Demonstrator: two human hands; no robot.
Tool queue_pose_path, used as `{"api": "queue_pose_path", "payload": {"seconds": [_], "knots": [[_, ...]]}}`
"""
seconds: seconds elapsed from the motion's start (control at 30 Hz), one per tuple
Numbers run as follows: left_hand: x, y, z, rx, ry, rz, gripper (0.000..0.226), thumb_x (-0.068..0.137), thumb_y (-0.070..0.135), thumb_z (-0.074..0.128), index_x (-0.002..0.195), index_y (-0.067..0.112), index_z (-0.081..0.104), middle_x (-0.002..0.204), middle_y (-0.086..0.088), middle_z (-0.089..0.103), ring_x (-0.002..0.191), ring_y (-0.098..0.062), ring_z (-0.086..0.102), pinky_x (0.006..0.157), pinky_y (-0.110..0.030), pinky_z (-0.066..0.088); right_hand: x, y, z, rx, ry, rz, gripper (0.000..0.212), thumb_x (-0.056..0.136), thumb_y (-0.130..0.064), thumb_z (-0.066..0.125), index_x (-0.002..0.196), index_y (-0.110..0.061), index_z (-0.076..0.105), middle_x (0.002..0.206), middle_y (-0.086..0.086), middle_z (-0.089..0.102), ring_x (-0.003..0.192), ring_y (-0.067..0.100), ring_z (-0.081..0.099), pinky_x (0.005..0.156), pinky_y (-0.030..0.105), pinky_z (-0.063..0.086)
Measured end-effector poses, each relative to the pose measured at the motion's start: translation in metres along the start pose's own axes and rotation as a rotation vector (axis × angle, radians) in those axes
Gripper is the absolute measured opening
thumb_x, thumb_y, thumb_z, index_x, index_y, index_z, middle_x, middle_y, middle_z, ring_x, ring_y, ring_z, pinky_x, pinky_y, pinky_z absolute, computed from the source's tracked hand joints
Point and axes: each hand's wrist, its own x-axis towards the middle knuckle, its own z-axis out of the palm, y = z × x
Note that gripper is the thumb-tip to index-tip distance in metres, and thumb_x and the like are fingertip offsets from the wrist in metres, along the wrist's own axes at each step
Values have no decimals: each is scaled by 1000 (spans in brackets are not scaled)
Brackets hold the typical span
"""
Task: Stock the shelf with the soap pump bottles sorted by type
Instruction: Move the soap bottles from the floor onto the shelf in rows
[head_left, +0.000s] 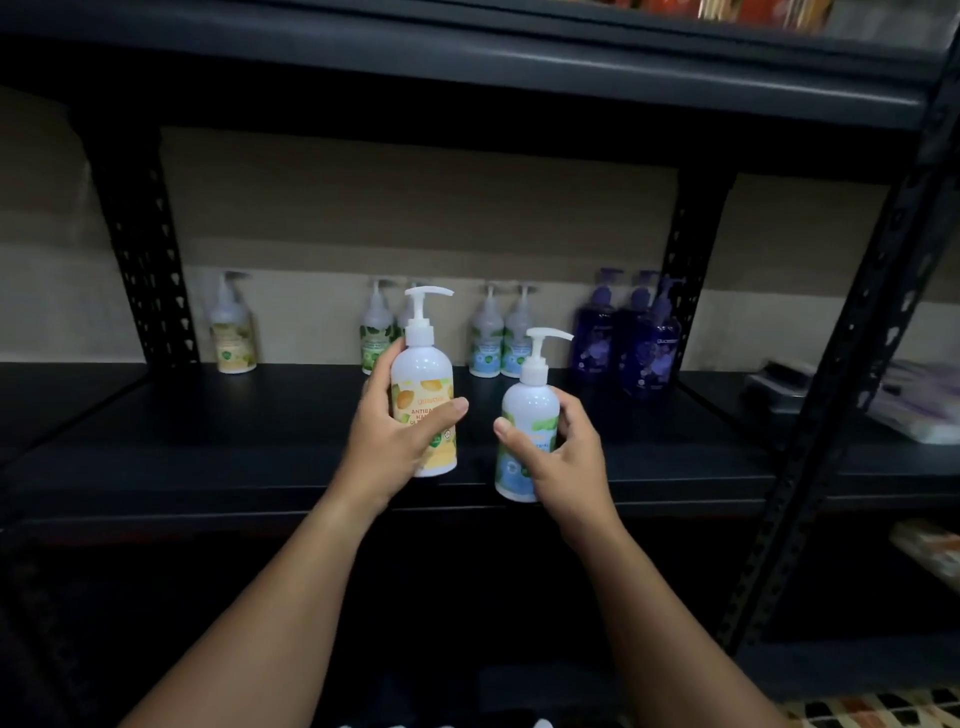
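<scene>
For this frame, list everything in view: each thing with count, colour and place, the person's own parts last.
Yellow-label bottle at the back: 1, white, back left of the shelf.
Green-label bottles: at least 2, white, back centre, partly hidden by the held bottle.
Blue-label bottles at the back: 2, white, back, right of centre.
Purple bottles: 3, dark purple, back right, by the upright.
Shelf: 1, black metal, bearing all the standing bottles.
Blurred packages: count unclear, pale, right bay.
Held yellow-label bottle: 1, white, upright in the left grip.
Held blue-label bottle: 1, white, upright in the right grip.
Left hand: holds its bottle.
Right hand: holds its bottle.
</scene>
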Motion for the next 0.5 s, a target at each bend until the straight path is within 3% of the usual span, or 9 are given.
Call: {"api": "queue_pose_path", "payload": {"seconds": [0.07,0.2,0.37,0.5], "knots": [[2,-3,-2,-21,37,1,82,78,16,91,147,33,50,120,3,72,103,-17,74,89,-36,62,5,7,3,-24,-5,2,55,79,-24,89,126,-27,60,109,-5,73,98,15,72,88,35,59],[10,-10,-9,0,132,9,79,76,16,93,144,32,56,118,8,74,103,-14,75,89,-37,62,22,19,6,-90,-21,3,57,79,-27,89,126,-33,58,108,-8,73,98,13,71,92,40,60],[24,-18,-16,51,215,22,70,72,19,95,133,30,62,111,7,75,96,-12,75,86,-41,64,62,46,16,-285,16,24,80,58,-63,89,129,-48,54,120,-2,66,108,18,67,95,47,57],[33,-24,-21,43,255,19,70,71,18,96,133,27,63,109,7,75,95,-10,75,85,-37,64,99,65,25,-365,54,41,91,46,-69,86,127,-37,60,114,2,68,101,19,70,91,44,59]]}}
